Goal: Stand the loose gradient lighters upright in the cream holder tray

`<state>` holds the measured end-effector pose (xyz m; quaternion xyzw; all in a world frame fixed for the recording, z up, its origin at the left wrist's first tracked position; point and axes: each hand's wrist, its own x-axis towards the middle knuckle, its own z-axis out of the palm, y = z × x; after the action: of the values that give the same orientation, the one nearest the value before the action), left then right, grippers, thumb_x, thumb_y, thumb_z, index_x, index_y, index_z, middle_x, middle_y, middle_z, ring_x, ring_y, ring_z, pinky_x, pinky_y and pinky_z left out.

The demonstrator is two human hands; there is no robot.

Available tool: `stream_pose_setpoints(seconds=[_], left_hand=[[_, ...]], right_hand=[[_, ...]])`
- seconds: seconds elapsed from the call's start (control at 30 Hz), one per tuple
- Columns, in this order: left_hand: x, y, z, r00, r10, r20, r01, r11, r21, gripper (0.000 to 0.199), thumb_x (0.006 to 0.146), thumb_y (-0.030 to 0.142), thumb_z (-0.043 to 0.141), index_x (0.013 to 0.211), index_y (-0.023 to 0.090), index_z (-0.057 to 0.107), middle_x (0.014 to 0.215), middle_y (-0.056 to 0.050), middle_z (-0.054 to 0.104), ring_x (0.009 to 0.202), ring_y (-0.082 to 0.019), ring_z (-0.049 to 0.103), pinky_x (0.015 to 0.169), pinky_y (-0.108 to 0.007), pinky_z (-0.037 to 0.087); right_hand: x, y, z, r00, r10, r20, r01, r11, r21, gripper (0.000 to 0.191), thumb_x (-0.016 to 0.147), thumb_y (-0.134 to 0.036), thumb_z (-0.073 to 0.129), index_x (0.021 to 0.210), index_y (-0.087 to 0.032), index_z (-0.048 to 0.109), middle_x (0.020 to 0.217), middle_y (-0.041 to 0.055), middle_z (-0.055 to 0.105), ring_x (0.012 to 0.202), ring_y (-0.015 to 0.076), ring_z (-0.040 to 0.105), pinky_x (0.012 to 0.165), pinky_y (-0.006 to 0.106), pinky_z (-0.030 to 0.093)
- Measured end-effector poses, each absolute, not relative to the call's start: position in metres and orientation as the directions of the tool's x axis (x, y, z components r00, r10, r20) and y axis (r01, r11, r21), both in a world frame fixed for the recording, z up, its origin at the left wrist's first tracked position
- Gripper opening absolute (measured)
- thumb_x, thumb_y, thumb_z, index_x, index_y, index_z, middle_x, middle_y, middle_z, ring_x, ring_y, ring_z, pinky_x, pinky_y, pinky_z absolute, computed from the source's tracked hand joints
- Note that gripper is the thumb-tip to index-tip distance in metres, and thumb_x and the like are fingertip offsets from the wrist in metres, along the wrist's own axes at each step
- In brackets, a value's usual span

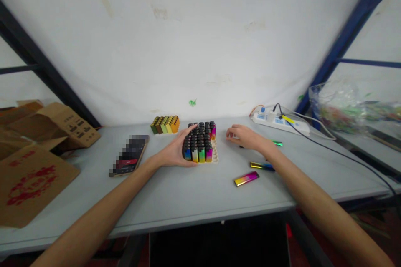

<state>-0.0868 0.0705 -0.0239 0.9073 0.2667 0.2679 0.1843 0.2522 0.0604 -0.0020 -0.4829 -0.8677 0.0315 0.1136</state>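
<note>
My left hand (175,150) is wrapped round the left side of a pale tray (214,156) of lighters, thumb at the back and fingers along the front. Several multicoloured lighters (198,154) with black tops stand upright in it, and bare slots show along its right side. Just right of the tray, my right hand (241,135) hovers with loosely bent fingers and no object visible in them. Near its wrist lie a green lighter (277,143), partly hidden, and a yellow-and-blue lighter (261,166). A yellow-and-magenta lighter (246,178) lies closer to the table's front.
A block of gold-toned lighters (165,124) stands by the wall. To the left are a phone (130,156) and an open cardboard box (37,175). A power strip (282,123) with cables and a clear plastic bag (338,108) sit at the right.
</note>
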Motion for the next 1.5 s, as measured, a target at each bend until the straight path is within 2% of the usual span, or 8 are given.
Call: stream_pose_setpoints(seconds=[0.2,0.37,0.53,0.7,0.8,0.97,1.17,1.5], left_hand=[[-0.087,0.069,-0.022,0.719,0.579,0.384,0.393,-0.795,0.462,0.129,0.066,0.052,0.090,0.164,0.023,0.012,0.167,-0.017,0.028,0.153,-0.039,0.031,0.128,-0.056,0.025],[-0.086,0.069,-0.021,0.722,0.577,0.382,0.398,-0.798,0.452,0.129,0.066,0.053,0.089,0.164,0.022,0.012,0.166,-0.018,0.028,0.153,-0.038,0.032,0.128,-0.056,0.026],[-0.086,0.068,-0.021,0.720,0.585,0.373,0.400,-0.789,0.467,0.129,0.067,0.054,0.089,0.164,0.023,0.011,0.166,-0.018,0.028,0.153,-0.038,0.032,0.128,-0.057,0.025],[-0.085,0.068,-0.020,0.714,0.586,0.384,0.391,-0.788,0.475,0.128,0.064,0.055,0.090,0.164,0.023,0.016,0.165,-0.017,0.031,0.152,-0.039,0.033,0.128,-0.057,0.025],[-0.085,0.069,-0.021,0.715,0.582,0.388,0.387,-0.791,0.474,0.128,0.065,0.054,0.090,0.164,0.023,0.015,0.165,-0.017,0.031,0.152,-0.038,0.033,0.128,-0.056,0.025],[-0.086,0.069,-0.023,0.717,0.581,0.384,0.385,-0.791,0.476,0.128,0.065,0.053,0.090,0.164,0.024,0.013,0.166,-0.017,0.028,0.153,-0.038,0.031,0.128,-0.055,0.024],[-0.085,0.067,-0.021,0.713,0.582,0.390,0.383,-0.790,0.479,0.128,0.066,0.054,0.090,0.164,0.024,0.014,0.166,-0.017,0.029,0.153,-0.039,0.031,0.128,-0.057,0.025],[-0.086,0.068,-0.023,0.708,0.585,0.397,0.382,-0.789,0.481,0.127,0.065,0.054,0.090,0.164,0.024,0.015,0.166,-0.017,0.029,0.153,-0.038,0.032,0.128,-0.057,0.025]], right_hand=[[0.316,0.053,0.016,-0.482,0.876,-0.013,0.814,0.442,-0.377,0.040,0.084,-0.052,0.072,0.106,-0.019,0.078,0.110,0.0108,0.074,0.101,0.0279,0.067,0.089,0.035,0.049],[0.312,0.052,0.011,-0.447,0.882,-0.148,0.844,0.361,-0.397,0.038,0.075,-0.050,0.076,0.098,-0.018,0.077,0.104,0.0108,0.075,0.096,0.0282,0.068,0.085,0.035,0.050],[0.287,0.047,0.012,-0.513,0.859,-0.003,0.766,0.456,-0.453,0.039,0.091,-0.053,0.061,0.105,-0.017,0.066,0.095,0.0109,0.075,0.082,0.0232,0.067,0.075,0.033,0.048],[0.264,0.039,0.015,-0.543,0.822,0.173,0.633,0.535,-0.560,0.036,0.104,-0.053,0.044,0.110,-0.020,0.057,0.069,-0.0009,0.067,0.065,0.0163,0.060,0.069,0.027,0.044],[0.251,0.036,0.010,-0.482,0.836,0.264,0.589,0.532,-0.608,0.037,0.104,-0.055,0.043,0.111,-0.021,0.056,0.073,-0.0014,0.064,0.063,0.0145,0.055,0.064,0.026,0.042],[0.230,0.035,0.001,-0.241,0.868,0.434,0.596,0.485,-0.640,0.046,0.101,-0.062,0.042,0.083,-0.021,0.054,0.070,-0.0014,0.054,0.066,0.0147,0.048,0.062,0.027,0.037],[0.221,0.038,-0.009,-0.058,0.894,0.445,0.612,0.384,-0.691,0.055,0.094,-0.068,0.042,0.063,-0.023,0.037,0.058,-0.0037,0.035,0.058,0.0129,0.037,0.055,0.027,0.026],[0.221,0.040,-0.009,0.027,0.894,0.447,0.663,0.318,-0.678,0.042,0.090,-0.052,0.040,0.059,-0.024,0.037,0.057,-0.0027,0.038,0.056,0.0138,0.039,0.056,0.028,0.026]])
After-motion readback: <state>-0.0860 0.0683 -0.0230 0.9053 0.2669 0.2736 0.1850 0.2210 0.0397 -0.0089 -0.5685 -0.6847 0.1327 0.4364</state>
